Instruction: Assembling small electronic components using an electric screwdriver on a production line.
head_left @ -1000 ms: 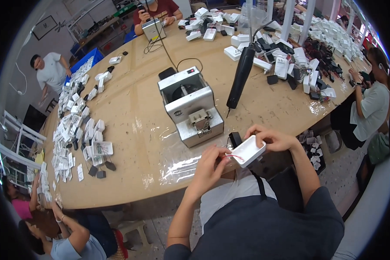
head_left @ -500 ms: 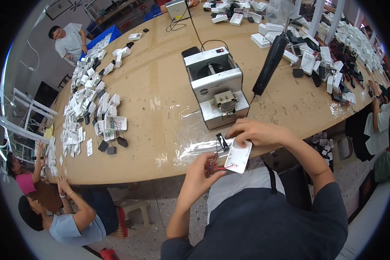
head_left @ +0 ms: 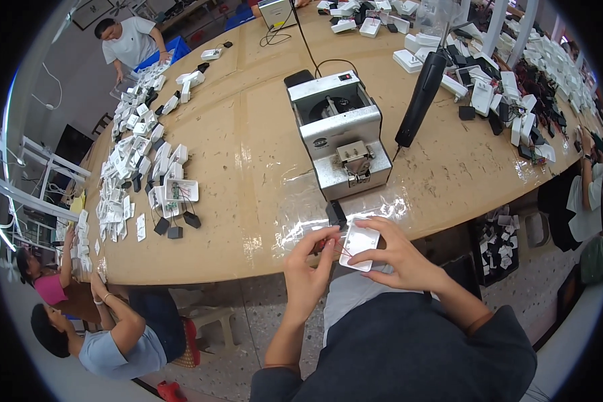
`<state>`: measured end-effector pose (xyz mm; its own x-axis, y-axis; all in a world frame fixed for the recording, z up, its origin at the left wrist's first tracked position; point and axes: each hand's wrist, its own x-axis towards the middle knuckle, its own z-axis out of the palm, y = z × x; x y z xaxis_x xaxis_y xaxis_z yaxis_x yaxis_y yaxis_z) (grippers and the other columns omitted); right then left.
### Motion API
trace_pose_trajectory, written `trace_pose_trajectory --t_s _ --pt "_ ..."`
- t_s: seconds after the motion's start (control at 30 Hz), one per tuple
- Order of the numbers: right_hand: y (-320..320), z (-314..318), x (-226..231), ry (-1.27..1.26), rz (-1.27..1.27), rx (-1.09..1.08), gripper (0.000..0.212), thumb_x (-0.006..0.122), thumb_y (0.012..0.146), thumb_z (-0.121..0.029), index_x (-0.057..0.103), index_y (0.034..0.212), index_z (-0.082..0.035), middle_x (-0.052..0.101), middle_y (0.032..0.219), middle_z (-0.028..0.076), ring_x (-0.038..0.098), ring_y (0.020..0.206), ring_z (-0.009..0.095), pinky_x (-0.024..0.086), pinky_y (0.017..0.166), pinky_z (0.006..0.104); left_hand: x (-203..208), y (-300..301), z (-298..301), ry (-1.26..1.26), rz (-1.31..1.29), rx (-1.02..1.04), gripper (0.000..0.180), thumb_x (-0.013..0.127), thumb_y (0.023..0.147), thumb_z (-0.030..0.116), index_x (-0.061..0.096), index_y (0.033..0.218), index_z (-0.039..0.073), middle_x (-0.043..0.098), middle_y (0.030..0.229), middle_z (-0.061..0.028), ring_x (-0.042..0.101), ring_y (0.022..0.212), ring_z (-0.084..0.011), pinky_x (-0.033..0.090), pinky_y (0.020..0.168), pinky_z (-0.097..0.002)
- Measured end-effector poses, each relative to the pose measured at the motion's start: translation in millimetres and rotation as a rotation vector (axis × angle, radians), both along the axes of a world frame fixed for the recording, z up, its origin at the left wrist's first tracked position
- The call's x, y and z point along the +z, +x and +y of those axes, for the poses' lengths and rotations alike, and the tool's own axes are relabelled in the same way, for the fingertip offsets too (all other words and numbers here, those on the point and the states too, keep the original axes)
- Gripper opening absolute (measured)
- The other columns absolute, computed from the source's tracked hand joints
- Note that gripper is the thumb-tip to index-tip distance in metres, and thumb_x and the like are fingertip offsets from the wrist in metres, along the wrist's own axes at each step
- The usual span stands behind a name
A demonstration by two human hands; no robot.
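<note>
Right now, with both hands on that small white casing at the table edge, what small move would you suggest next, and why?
Probably tuck the thin wires in: the left hand pinches them beside the white casing, which the right hand steadies just off the table edge.

Grey benchtop machine, black hanging tool, scattered white casings, wooden table

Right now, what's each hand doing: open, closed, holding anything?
Left hand: fingers pinched on thin wires beside the white casing.
Right hand: closed on the white casing, holding it.
</note>
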<state>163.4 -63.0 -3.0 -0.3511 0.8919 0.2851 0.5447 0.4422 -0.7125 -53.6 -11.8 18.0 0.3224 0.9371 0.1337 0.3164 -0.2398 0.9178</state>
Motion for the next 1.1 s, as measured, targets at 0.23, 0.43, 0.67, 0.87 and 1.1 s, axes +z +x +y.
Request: trace_pose_trajectory --t_s 0.23,0.43,0.67,0.87,1.1 --pt "31 31 9 -0.147 0.028 0.266 0.04 0.073 0.066 -0.013 0.071 0.106 -0.019 0.041 0.142 0.019 0.043 0.129 0.041 0.037 0.108 0.048 -3 -27 17 -0.491 -0.388 -0.199 0.012 0.062 0.098 0.003 0.063 0.109 -0.002 0.071 0.113 -0.012 0.069 0.103 -0.0192 0.056 0.09 -0.0314" --pt "35 38 14 -0.085 0.053 0.378 0.038 0.072 0.064 -0.014 0.07 0.102 -0.016 0.039 0.144 0.018 0.042 0.132 0.04 0.035 0.109 0.0482 -10 -2 10 0.005 -0.164 -0.101 0.028 0.063 0.091 -0.01 0.067 0.117 0.0 0.067 0.106 -0.0121 0.069 0.096 -0.0188 0.059 0.08 -0.031" --pt "32 31 11 -0.143 -0.02 0.257 0.05 0.076 0.066 -0.015 0.064 0.113 -0.004 0.04 0.145 0.016 0.044 0.133 0.039 0.04 0.108 0.0459 -23 21 3 0.47 0.117 -0.174 0.036 0.075 0.084 -0.004 0.071 0.118 0.008 0.061 0.102 -0.0119 0.066 0.084 -0.024 0.055 0.068 -0.0334" --pt "33 24 3 -0.107 -0.033 0.195 0.055 0.079 0.068 -0.014 0.062 0.119 -0.003 0.04 0.147 0.017 0.05 0.128 0.038 0.043 0.108 0.0429 -13 26 2 0.586 0.441 -0.18 0.025 0.067 0.087 -0.001 0.068 0.112 0.003 0.061 0.111 -0.0145 0.063 0.097 -0.0313 0.05 0.087 -0.0443" --pt "33 23 1 -0.011 -0.064 0.18 0.062 0.08 0.067 -0.015 0.059 0.125 -0.004 0.04 0.148 0.017 0.046 0.133 0.038 0.042 0.109 0.0436 9 42 14 0.245 0.437 -0.186 0.023 0.068 0.086 0.004 0.069 0.109 0.003 0.06 0.116 -0.016 0.058 0.103 -0.0352 0.048 0.089 -0.0466"
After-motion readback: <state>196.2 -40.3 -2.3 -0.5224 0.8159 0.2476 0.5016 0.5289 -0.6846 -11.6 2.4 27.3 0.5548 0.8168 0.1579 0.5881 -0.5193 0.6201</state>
